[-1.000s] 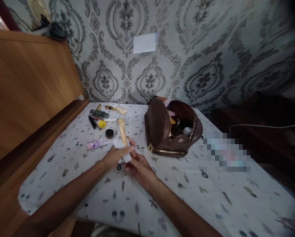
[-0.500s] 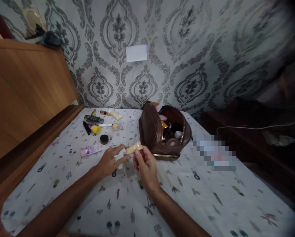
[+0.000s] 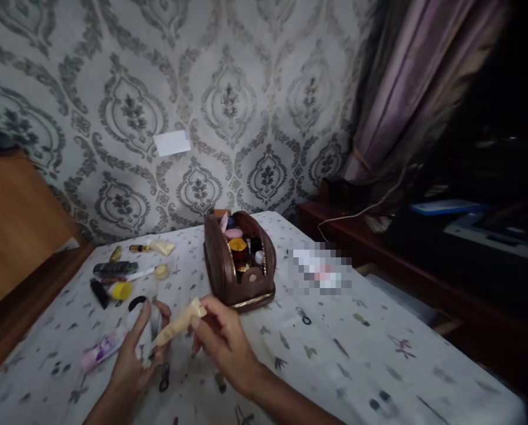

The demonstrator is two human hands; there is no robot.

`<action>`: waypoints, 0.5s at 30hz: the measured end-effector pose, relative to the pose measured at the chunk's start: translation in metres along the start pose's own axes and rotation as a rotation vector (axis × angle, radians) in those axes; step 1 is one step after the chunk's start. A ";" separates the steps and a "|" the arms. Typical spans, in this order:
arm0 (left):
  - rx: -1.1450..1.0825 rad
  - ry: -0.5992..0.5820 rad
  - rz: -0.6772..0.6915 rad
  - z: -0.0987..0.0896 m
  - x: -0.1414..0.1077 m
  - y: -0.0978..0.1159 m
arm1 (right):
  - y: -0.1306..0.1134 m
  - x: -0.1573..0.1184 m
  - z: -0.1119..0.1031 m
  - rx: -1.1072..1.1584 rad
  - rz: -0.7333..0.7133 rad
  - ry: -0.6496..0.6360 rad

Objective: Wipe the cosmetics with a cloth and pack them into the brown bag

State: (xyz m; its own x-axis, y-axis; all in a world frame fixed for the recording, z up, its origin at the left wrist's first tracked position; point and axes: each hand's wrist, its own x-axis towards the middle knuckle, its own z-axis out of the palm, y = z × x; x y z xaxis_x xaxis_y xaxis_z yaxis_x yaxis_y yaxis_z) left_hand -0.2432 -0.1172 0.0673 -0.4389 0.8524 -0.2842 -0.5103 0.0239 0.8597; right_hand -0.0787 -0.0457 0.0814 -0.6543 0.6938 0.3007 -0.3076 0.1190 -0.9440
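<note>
My right hand (image 3: 222,336) pinches the crimped end of a beige tube (image 3: 177,323) in front of the bag. My left hand (image 3: 140,342) is curled around a whitish item (image 3: 156,321), blurred and partly hidden by the fingers, beside the tube's other end. Behind both hands stands a brown bag (image 3: 217,271), unzipped, with a gold-lidded jar (image 3: 238,248) and other cosmetics inside. A pink and purple tube (image 3: 99,352) lies left of my left hand. The dark lid (image 3: 137,303) of a small jar shows just behind that hand.
Farther left lie a yellow-capped item (image 3: 121,290), a black tube (image 3: 99,293), a dark green item (image 3: 115,269) and a cream tube (image 3: 162,247). A pixelated item (image 3: 321,268) is right of the bag. A wooden panel (image 3: 20,218) borders the left side.
The view has swung right, bringing a curtain into sight. My left hand has spread around the whitish item, and the beige tube is more exposed between my hands.
</note>
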 end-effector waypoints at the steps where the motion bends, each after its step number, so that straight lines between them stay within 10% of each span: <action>1: -0.086 0.024 -0.045 0.004 0.002 0.002 | -0.006 -0.002 -0.005 -0.063 -0.029 -0.028; 7: -0.419 0.341 -0.193 0.059 -0.002 0.029 | -0.039 -0.007 -0.039 -0.315 -0.215 -0.107; 15: -0.200 0.254 -0.166 0.097 0.009 0.025 | -0.065 0.009 -0.091 -0.197 -0.224 0.025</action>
State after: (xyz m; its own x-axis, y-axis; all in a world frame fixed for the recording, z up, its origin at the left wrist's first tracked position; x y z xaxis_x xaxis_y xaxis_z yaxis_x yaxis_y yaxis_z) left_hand -0.1878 -0.0586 0.1273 -0.4952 0.6878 -0.5307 -0.7133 0.0268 0.7003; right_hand -0.0019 0.0170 0.1331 -0.5675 0.6514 0.5036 -0.3010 0.4052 -0.8633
